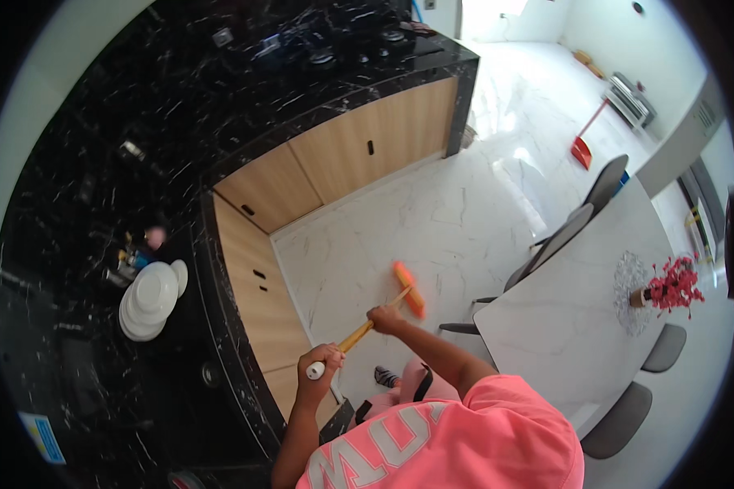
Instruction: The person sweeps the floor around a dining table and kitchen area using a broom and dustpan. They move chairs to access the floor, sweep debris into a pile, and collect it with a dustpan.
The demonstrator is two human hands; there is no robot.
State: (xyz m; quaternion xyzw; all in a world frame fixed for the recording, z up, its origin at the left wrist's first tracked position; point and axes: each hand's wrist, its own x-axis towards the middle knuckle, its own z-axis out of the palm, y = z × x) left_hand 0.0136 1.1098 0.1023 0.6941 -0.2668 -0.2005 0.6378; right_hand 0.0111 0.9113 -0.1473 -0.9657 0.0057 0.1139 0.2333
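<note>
Both my hands grip the wooden handle of a broom. My left hand is wrapped around its top end, just below the white end cap. Lower on the shaft, my right hand holds it with the fingers closed. The handle slants away from me to an orange broom head, which is down at the white marble-look floor. The bristles look blurred. My right hand partly hides the shaft near the head.
To the left runs a black marble counter over wooden cabinets, with stacked white plates on it. At right stand a white table, grey chairs and a vase of red flowers. A red dustpan is farther off.
</note>
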